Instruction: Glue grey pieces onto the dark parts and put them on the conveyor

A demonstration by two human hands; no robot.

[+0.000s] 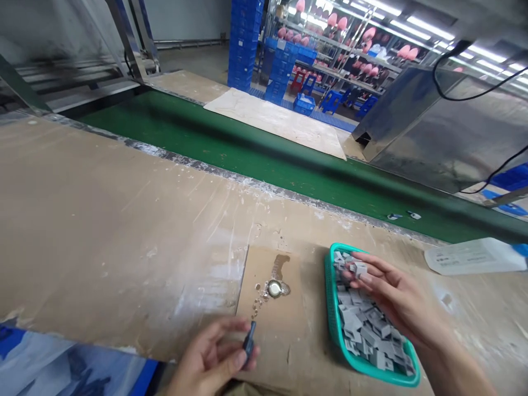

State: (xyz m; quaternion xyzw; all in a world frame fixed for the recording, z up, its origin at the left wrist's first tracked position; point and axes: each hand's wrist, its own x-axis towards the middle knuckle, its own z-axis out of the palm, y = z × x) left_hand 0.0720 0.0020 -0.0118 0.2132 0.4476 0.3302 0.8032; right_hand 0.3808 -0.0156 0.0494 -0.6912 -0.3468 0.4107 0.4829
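Note:
Between the thumb and fingers of my left hand is a small dark grey plastic part with a narrow tip pointing up. My right hand is over a teal basket and pinches a small light grey plastic piece. Many similar grey pieces fill the basket. Between my hands lies a flat cardboard sheet. On it sits a small round bottle cap in a wet patch, with drops of liquid around it.
Beyond the worktable runs a green conveyor belt, with two small parts on it at the right. A white plastic bottle lies right of the basket. At lower left, a blue bin holds bagged dark parts.

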